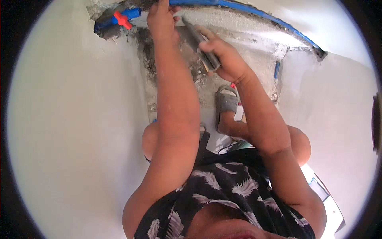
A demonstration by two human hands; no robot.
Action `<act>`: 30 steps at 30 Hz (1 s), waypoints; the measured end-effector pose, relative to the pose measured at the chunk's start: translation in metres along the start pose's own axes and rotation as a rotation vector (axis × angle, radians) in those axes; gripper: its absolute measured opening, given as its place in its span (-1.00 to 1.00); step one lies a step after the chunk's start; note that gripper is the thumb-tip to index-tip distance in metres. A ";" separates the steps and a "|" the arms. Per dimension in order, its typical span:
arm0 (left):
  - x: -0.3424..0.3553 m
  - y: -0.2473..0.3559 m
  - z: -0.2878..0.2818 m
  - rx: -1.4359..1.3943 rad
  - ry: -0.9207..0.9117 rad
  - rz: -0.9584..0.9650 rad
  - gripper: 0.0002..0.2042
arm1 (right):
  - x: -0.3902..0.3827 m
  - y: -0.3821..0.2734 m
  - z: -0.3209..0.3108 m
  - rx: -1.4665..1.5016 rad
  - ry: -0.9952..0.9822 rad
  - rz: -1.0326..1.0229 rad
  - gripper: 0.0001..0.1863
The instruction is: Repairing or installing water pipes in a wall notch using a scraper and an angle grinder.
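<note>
My left hand point(161, 23) is raised to the wall channel at the top, its fingers curled at the near end of a long blue pipe point(223, 3). That pipe's end is hidden behind the hand. Just left of it sits a blue valve point(134, 12) with a red handle point(122, 20). My right hand point(223, 53) is closed around a long dark grey tool point(193, 36), slightly blurred, whose exact kind I cannot make out. The tool slants up and left, its tip close to my left fingers and below the pipe.
Pale plastered walls point(71, 119) stand at both sides. Rough, broken concrete point(191, 75) lies below the channel, with a short blue pipe piece point(276, 69) at its right. My sandalled foot point(228, 101) rests under my right forearm. A white object point(326, 195) leans at the lower right.
</note>
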State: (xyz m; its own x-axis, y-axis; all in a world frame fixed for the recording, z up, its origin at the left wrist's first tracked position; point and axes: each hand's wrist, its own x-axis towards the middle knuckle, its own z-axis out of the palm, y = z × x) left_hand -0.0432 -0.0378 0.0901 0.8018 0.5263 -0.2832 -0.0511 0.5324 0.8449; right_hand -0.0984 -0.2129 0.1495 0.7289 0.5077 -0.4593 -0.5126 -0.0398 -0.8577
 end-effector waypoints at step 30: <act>-0.010 -0.031 0.001 -0.414 -0.046 -0.159 -0.60 | -0.033 0.043 -0.027 0.342 0.016 -0.249 -0.19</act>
State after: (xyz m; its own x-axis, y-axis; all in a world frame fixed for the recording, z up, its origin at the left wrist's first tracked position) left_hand -0.0490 -0.0598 0.0669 0.8440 0.3914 -0.3667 -0.1516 0.8299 0.5369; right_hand -0.1322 -0.2545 0.1217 0.8550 0.4525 -0.2533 -0.4390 0.3716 -0.8181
